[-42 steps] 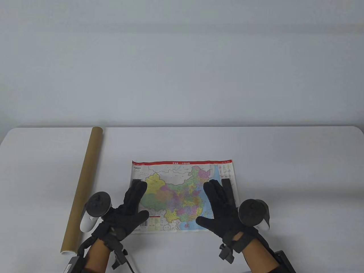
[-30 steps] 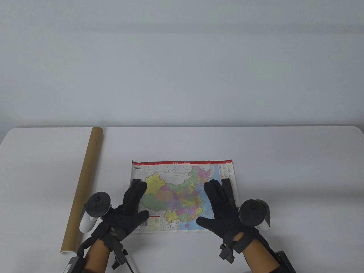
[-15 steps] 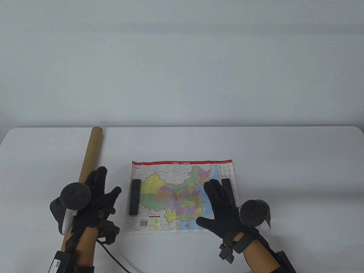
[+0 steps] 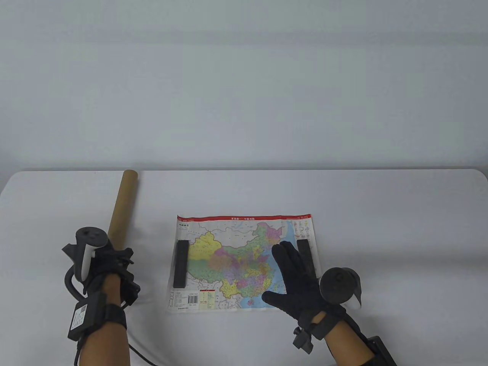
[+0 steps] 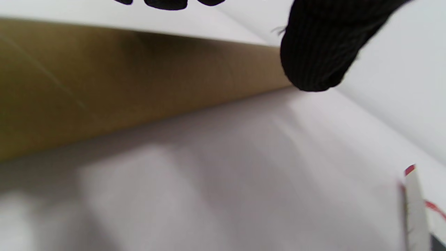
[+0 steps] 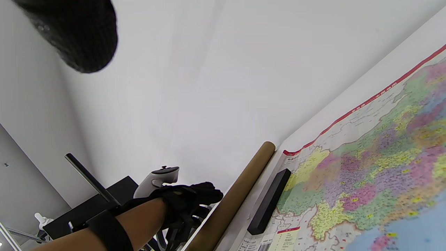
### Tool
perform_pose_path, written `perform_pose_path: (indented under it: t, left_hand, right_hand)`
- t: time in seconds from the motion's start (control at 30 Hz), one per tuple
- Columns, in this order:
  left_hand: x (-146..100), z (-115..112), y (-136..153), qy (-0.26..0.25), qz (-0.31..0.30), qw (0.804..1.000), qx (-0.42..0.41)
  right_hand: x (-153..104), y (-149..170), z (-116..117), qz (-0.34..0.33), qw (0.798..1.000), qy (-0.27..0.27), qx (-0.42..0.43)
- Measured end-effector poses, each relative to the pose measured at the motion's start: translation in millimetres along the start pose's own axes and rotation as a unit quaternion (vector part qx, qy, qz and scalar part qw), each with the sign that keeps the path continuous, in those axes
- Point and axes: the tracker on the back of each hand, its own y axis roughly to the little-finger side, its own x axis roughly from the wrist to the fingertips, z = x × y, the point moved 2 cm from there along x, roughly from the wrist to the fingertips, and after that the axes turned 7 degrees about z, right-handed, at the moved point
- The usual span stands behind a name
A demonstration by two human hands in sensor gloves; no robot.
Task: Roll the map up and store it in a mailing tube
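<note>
The brown mailing tube (image 4: 122,202) lies along the table's left side. My left hand (image 4: 119,256) is wrapped over its middle; in the left wrist view the thumb (image 5: 317,52) sits on the near side of the tube (image 5: 122,87), with fingertips past its far side. The colourful map (image 4: 236,263) lies flat and unrolled at the table's centre. My right hand (image 4: 291,272) rests flat, fingers spread, on the map's right part. The right wrist view shows the map (image 6: 376,164), the tube (image 6: 240,188) and my left hand (image 6: 195,195).
Two black bars lie on the map, one at its left edge (image 4: 180,264) and one at its right edge (image 4: 306,256), just right of my right hand. The left bar also shows in the right wrist view (image 6: 270,200). The white table (image 4: 381,213) ends at a grey wall.
My left hand has left the map, moved left to the tube and curled over it, uncovering the left black bar. The right hand, map and tube have stayed put.
</note>
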Motion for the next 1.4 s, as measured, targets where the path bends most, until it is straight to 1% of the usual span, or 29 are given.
perform_pose_path:
  t: [0.17, 0.27, 0.3, 0.4, 0.43, 0.5, 0.57, 0.63, 0.7, 0.73, 0.77, 0.8, 0.83, 0.87, 0.93, 1.0, 1.07, 1.1, 1.17, 1.2, 1.27, 1.4]
  left_hand:
    - [15, -20, -10, 0.016, 0.023, 0.999, 0.017]
    - [22, -29, -14, 0.008, 0.064, 0.995, 0.069]
    - [22, -30, -15, -0.003, 0.078, 0.993, 0.086]
    - [27, -32, -13, -0.027, 0.102, 0.988, 0.114]
    - [27, -30, -13, -0.037, 0.099, 0.987, 0.118]
    - [25, -25, -11, -0.031, 0.099, 0.988, 0.114]
    - [19, -17, -13, -0.036, 0.085, 0.990, 0.103]
    - [9, -4, -17, -0.045, 0.050, 0.994, 0.090]
    - [-4, 10, -25, -0.057, -0.008, 0.997, 0.046]
    - [-15, 18, -32, -0.066, -0.043, 0.997, 0.025]
    - [-22, 22, -36, -0.070, -0.064, 0.995, 0.020]
    - [-35, 26, -43, -0.077, -0.102, 0.992, 0.008]
    - [-44, 29, -47, -0.081, -0.122, 0.989, 0.003]
    - [-57, 31, -54, -0.088, -0.161, 0.983, 0.003]
    - [-80, 33, -61, -0.105, -0.218, 0.970, -0.006]
    - [-103, 32, -66, -0.127, -0.283, 0.950, -0.022]
    - [-122, 26, -66, -0.136, -0.337, 0.931, -0.040]
    - [-131, 20, -65, -0.125, -0.358, 0.925, -0.038]
    - [-142, 10, -59, -0.118, -0.372, 0.920, -0.043]
    - [-144, 6, -57, -0.111, -0.380, 0.918, -0.042]
    - [-151, -4, -52, -0.117, -0.389, 0.913, -0.043]
    - [-150, -15, -47, -0.086, -0.431, 0.898, -0.013]
  right_hand:
    - [1, 0, 1, -0.001, 1.000, 0.000, 0.007]
    - [1, 0, 3, -0.001, 1.000, -0.003, 0.009]
    - [1, 0, 3, -0.002, 1.000, -0.003, 0.006]
    - [1, -2, 0, -0.005, 1.000, 0.002, 0.008]
    - [1, -2, 0, -0.005, 1.000, 0.004, 0.010]
    - [0, -3, -2, -0.008, 1.000, 0.007, 0.011]
    - [0, -3, -4, -0.008, 1.000, 0.010, 0.011]
    - [0, -3, -6, -0.008, 1.000, 0.016, 0.015]
    - [0, -3, -8, -0.007, 1.000, 0.018, 0.016]
    - [0, -3, -9, -0.008, 1.000, 0.021, 0.016]
    - [0, -3, -10, -0.008, 1.000, 0.022, 0.016]
    - [-1, -4, -12, -0.009, 1.000, 0.024, 0.017]
    - [0, -4, -12, -0.008, 0.999, 0.026, 0.019]
    - [0, -5, -13, -0.009, 0.999, 0.029, 0.022]
    - [0, -5, -14, -0.009, 0.999, 0.028, 0.024]
    - [0, -5, -16, -0.008, 0.999, 0.033, 0.025]
    - [-1, -5, -17, -0.007, 0.999, 0.035, 0.027]
    - [-1, -5, -19, -0.005, 0.999, 0.038, 0.029]
    - [-1, -4, -21, -0.005, 0.998, 0.045, 0.036]
    - [-1, -5, -22, -0.005, 0.998, 0.048, 0.038]
    - [-1, -5, -24, -0.003, 0.998, 0.051, 0.037]
    - [-4, -5, -32, -0.005, 0.996, 0.070, 0.060]
